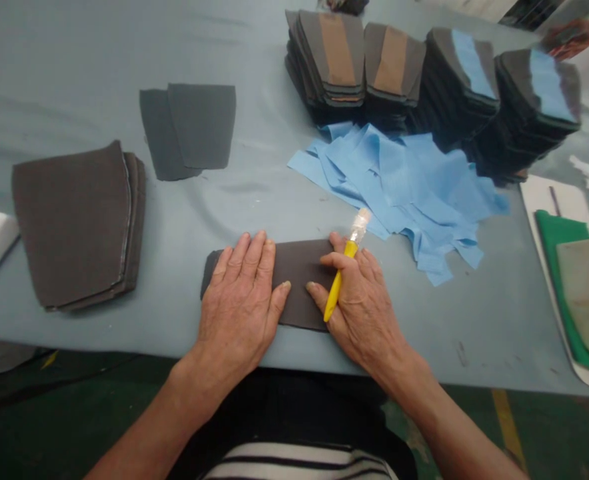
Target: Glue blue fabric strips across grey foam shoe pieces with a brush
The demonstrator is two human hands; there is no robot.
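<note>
Brown cloth panel (pixel 298 283) lies flat on the surface (pixel 124 40), near its front edge, under both hands; a darker edge shows at its left end. Left hand (pixel 242 293) rests palm down across the panel's left part, fingers straight and side by side, thumb spread; its grip is spread and clamped on nothing. Right hand (pixel 367 297) touches the panel's right end with thumb and fingertips; its grip is closed on a brush (pixel 334 290) with a yellow handle, tilted, pale bristle end pointing away from the wearer, between thumb and index finger. Left of the panel, well apart: stack of brown cloth pieces (pixel 74 227). Beyond the panel, to the left: two grey pieces (pixel 202 127), one overlapping the other. Beyond the panel, to the right: loose heap of light-blue strips (pixel 394 173); farther out, behind the heap, a row of four dark stacks (pixel 439 67), two topped with a brown strip, two with a light-blue one. Far right of the panel: green sheet (pixel 552 247) on a white board (pixel 532 193).
</note>
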